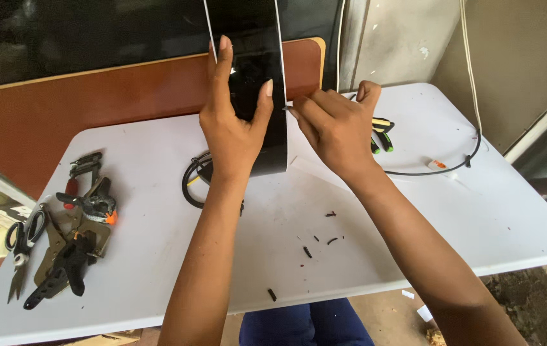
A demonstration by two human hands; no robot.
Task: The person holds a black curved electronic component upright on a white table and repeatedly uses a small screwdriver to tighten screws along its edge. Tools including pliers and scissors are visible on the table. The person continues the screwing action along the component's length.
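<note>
The left hand (232, 131) grips a glossy black panel (251, 38) upright above the table (491, 211), the right hand (331, 125) pinches perhaps a small tool at its edge; it looks stiff, light, slippery

White table (491, 211) carries plenty: scissors (22, 238) and a heap of pliers (81, 218) at its left edge, a black cable (443, 168) far right, dark scraps (317, 242) scattered mid-table.

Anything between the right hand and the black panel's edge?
Nothing visible. The right hand has its fingertips at the right edge of the black panel, which the left hand holds upright above the white table.
</note>
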